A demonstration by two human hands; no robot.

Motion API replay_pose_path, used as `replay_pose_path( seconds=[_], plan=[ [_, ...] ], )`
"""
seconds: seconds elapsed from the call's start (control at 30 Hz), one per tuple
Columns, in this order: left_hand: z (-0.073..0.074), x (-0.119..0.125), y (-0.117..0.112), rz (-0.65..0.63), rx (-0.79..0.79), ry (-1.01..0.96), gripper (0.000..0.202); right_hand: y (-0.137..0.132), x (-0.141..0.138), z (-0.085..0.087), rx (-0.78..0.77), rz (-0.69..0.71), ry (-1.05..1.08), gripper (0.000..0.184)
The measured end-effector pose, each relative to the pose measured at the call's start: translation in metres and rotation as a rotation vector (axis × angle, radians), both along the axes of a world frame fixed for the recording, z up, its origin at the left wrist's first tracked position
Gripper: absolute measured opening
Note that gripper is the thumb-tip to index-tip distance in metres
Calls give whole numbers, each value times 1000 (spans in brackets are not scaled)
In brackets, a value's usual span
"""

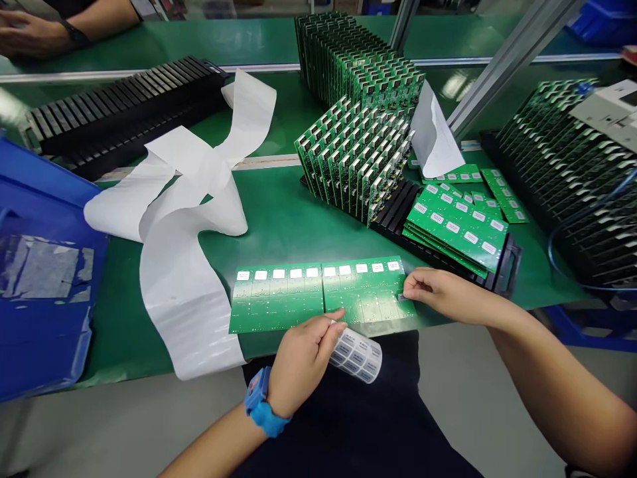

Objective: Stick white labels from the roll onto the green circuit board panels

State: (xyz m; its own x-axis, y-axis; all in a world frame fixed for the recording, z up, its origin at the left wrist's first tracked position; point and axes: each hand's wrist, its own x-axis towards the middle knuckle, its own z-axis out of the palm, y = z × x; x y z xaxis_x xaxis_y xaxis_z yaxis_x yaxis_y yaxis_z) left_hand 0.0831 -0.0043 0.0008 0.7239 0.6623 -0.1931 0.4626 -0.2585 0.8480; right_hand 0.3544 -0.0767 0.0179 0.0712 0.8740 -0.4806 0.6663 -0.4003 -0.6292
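Observation:
Two green circuit boards point(277, 302) lie side by side at the front edge of the bench, each with a row of white labels along its far side. My left hand point(307, 355) pinches a roll of printed labels point(356, 355) just below the right-hand board point(368, 302). At that board's right edge, my right hand point(432, 291) has its fingers closed on a small label point(402, 297). A long strip of white backing paper point(184, 292) curls over the bench to the left of the boards.
Upright circuit boards point(348, 159) fill a black rack behind. Labelled boards point(458, 226) are stacked at its right end. A blue bin point(44, 265) stands left, a black slotted rack point(129, 99) farther back. Another rack of boards point(572, 179) is at right. Another person's hands point(34, 33) rest across the bench.

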Motion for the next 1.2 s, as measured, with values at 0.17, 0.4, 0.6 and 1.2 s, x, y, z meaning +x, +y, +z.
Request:
replay_pose_path(
  seconds=[0.17,0.4,0.6,1.2],
  plan=[
    [1,1,0,15,4,-1,28,-4,-9,-7,68,17,-137,17],
    [2,3,1,20,17,13,27,-3,-30,2,347,-35,-182,12],
    [3,3,1,24,-1,20,26,7,-40,-5,259,60,62,18],
    [-5,-6,0,242,110,-302,20,-10,-104,7,355,-118,300,8]
  ],
)
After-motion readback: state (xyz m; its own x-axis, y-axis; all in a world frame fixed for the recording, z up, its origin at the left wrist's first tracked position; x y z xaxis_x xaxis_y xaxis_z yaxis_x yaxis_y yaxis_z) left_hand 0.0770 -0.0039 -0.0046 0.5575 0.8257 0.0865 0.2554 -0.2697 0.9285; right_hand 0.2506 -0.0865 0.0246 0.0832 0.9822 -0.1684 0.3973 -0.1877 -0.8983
